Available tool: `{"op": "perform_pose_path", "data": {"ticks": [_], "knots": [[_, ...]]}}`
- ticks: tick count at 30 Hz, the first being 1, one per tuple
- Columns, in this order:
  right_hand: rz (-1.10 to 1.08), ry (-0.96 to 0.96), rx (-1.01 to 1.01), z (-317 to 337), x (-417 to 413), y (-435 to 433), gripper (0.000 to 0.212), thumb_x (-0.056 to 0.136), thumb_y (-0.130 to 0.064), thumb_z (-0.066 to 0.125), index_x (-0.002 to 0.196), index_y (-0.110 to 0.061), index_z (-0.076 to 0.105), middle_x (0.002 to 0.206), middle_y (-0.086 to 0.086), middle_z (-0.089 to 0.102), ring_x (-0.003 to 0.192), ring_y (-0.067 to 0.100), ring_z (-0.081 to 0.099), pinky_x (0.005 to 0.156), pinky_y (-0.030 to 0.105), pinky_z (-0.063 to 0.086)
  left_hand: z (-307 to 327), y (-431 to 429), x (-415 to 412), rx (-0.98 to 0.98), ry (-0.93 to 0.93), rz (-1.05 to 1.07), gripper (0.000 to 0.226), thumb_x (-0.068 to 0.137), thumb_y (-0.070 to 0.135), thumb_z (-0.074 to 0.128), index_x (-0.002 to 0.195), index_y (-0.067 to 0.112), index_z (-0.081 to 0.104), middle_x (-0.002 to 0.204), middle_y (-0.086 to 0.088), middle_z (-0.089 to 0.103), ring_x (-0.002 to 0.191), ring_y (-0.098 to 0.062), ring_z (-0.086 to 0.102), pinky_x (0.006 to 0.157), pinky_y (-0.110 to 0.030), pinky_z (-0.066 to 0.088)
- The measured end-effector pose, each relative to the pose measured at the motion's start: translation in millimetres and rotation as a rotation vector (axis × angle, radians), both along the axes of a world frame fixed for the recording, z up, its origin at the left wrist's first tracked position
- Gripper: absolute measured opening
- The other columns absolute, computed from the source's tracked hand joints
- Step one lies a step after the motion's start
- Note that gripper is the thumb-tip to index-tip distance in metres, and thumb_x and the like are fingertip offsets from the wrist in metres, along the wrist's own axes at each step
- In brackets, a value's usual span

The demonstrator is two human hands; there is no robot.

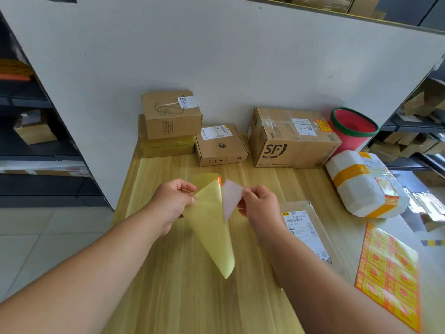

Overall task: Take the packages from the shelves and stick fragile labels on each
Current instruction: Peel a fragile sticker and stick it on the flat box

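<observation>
Beyond held sheet, peeled label, SF pkg, red bucket

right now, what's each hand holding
Left hand: pinching the yellow backing sheet.
Right hand: pinching a label partly peeled from it.

SF carton: brown cardboard, black logo, white waybills, orange-yellow sticker.
Right of it, bucket: pinkish red, green rim.
Left of it, flat box: brown, black petal logo, white label.
Farther left, snail-print box: brown, dark line drawing.
In front, to the right:
- foam parcel: white, orange-yellow bands
- label sheet: orange-yellow grid, red marks

In front:
- backing sheet: pale yellow
- peeled label: white underside
- table: light striped woodgrain
</observation>
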State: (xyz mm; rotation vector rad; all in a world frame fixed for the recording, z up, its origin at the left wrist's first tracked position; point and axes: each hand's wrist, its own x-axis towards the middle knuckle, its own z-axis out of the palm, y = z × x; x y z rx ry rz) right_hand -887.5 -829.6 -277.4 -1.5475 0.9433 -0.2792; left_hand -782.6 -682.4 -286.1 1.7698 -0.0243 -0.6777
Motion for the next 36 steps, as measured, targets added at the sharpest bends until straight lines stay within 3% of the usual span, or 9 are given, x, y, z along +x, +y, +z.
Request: {"op": "perform_pose_path", "data": {"ticks": [6,11,14,17,20,23,27,30,36], "knots": [[-0.157,-0.020,-0.094,1.7,-11.3,-25.5,0.016,0.097,-0.017,0.047,0.086,-0.013,0.057,0.078,0.002,0.066,0.073,0.018,0.060,0.074,0.039,0.052,-31.2,5.7,7.3,0.107,0.009,0.098,0.024,0.084,-0.010,0.052,0.085,0.012,0.062,0.090,-0.009,0.063,0.076,-0.021,0.057,0.056,-0.027,0.041],[-0.123,0.031,-0.237,1.9,-21.6,-25.9,0.016,0.096,-0.020,0.047,0.088,-0.012,0.058,0.086,0.014,0.066,0.067,0.018,0.053,0.061,0.035,0.045,-66.3,19.1,4.5,0.288,0.028,0.133,0.023,0.083,-0.006,0.051,0.084,0.013,0.062,0.096,-0.012,0.065,0.083,-0.026,0.056,0.065,-0.031,0.044],[-0.064,0.040,-0.277,-1.2,-25.1,-20.1,0.016,0.096,-0.022,0.048,0.085,-0.016,0.058,0.084,0.011,0.067,0.067,0.018,0.054,0.061,0.035,0.045,-76.7,24.4,-3.6,0.418,0.041,0.025,0.022,0.083,-0.001,0.055,0.099,0.013,0.062,0.105,-0.010,0.063,0.090,-0.027,0.056,0.072,-0.033,0.046],[-0.032,0.045,-0.270,-5.2,-25.8,-16.5,0.017,0.096,-0.022,0.049,0.082,-0.018,0.056,0.079,0.005,0.064,0.064,0.015,0.051,0.056,0.030,0.041,-66.0,15.2,-15.2,0.667,-0.241,-0.155,0.036,0.082,0.012,0.059,0.118,0.020,0.058,0.118,-0.003,0.061,0.101,-0.025,0.058,0.078,-0.030,0.047],[-0.028,0.036,-0.263,-7.1,-24.9,-12.7,0.016,0.095,-0.021,0.050,0.083,-0.014,0.057,0.078,0.007,0.064,0.062,0.015,0.050,0.055,0.029,0.040,-38.1,-12.9,-39.0,0.423,-0.603,-0.216,0.015,0.083,0.017,0.062,0.098,0.019,0.067,0.100,0.003,0.063,0.097,-0.020,0.058,0.077,-0.028,0.045],[-0.010,0.030,-0.246,-6.5,-25.8,-9.1,0.016,0.094,-0.020,0.051,0.080,-0.014,0.056,0.070,0.003,0.061,0.060,0.015,0.050,0.057,0.030,0.041,-12.0,-41.0,-69.2,0.159,-0.724,-0.280,0.003,0.085,0.020,0.064,0.087,0.020,0.067,0.088,0.011,0.060,0.092,-0.012,0.056,0.079,-0.026,0.044],[0.008,-0.015,-0.145,-3.7,-31.4,-8.4,0.013,0.092,-0.019,0.053,0.082,-0.013,0.059,0.069,0.002,0.061,0.065,0.016,0.056,0.070,0.042,0.053,-4.9,-59.4,-86.3,0.035,-0.645,-0.232,0.009,0.089,0.028,0.063,0.091,0.021,0.067,0.095,0.010,0.065,0.096,-0.006,0.057,0.083,-0.022,0.046],[0.037,-0.072,-0.049,0.8,-38.8,-13.6,0.012,0.092,-0.015,0.054,0.083,-0.010,0.061,0.078,0.009,0.066,0.072,0.016,0.061,0.079,0.041,0.055,-2.4,-65.2,-94.0,-0.002,-0.552,-0.202,0.010,0.088,0.035,0.064,0.087,0.025,0.065,0.090,0.017,0.065,0.093,0.002,0.057,0.079,-0.013,0.043],[0.125,-0.158,0.107,6.6,-58.3,-35.6,0.015,0.091,-0.007,0.054,0.078,-0.012,0.060,0.072,0.002,0.066,0.066,0.007,0.065,0.065,0.024,0.051,0.7,-88.3,-107.0,-0.038,-0.437,-0.081,0.010,0.084,0.027,0.070,0.079,0.021,0.063,0.080,0.003,0.069,0.081,-0.016,0.066,0.078,-0.043,0.054]]}}
